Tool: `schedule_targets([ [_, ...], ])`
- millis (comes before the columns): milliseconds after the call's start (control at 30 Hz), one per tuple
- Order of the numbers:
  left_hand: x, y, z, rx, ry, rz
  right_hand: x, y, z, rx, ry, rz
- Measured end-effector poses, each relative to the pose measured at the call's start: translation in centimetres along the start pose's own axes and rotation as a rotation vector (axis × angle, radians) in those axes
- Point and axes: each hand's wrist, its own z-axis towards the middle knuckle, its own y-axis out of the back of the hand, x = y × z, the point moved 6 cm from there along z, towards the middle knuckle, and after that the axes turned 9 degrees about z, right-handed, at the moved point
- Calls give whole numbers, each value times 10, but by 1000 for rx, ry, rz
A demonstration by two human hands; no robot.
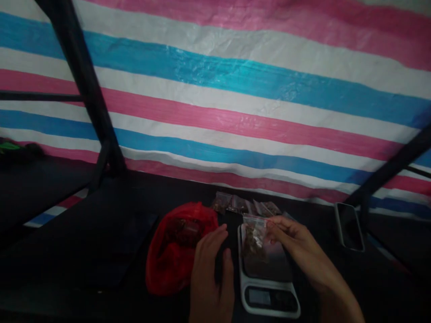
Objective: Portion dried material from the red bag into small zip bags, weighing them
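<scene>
Pinching a small clear bag (254,235) of brown bits between my right hand's (296,242) closed fingertips, I hold it over the white scale (269,273) near the dark surface's (84,233) front edge, while my left hand (212,264) rests open-fingered against the red bag (171,251).

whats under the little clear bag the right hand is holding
The right hand holds the clear bag over the white scale. Its platform shows below; the bag hides the part behind it.
</scene>
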Motion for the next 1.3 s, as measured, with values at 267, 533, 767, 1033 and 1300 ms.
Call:
schedule_targets([
  [267, -5, -12, -3, -33, -36, 28, -45, 58, -1, -205, -68, -260],
  [533, 0, -25, -5, 27, 225, -59, -53, 72, 4, -214, -13, -265],
  [767, 13, -31, -2, 38, 414, -163, -55, 44, 13, -73, -31, -239],
  [1033, 22, -26, -3, 80, 454, -161, -47, 32, 15, -59, 21, -263],
  [1300, 29, -23, -8, 119, 420, -124, -49, 32, 14, -84, 9, -309],
])
